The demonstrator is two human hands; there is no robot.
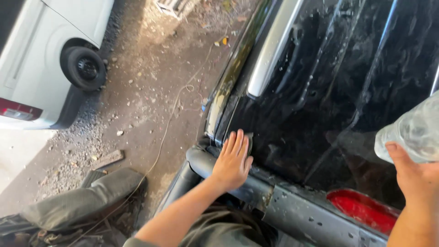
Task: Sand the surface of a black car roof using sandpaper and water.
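A wet black car roof fills most of the view, beaded and streaked with water, so rinsing looks well under way though its rear edge above the red light seems undone. The left hand lies flat and open on that edge, holding nothing, while the right hand grips a clear plastic bottle over the roof

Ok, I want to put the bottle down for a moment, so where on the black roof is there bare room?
Bare wet black roof lies between the silver roof rail and the clear bottle in the right hand. The rear edge is crowded: the left hand rests flat there, beside the red light.
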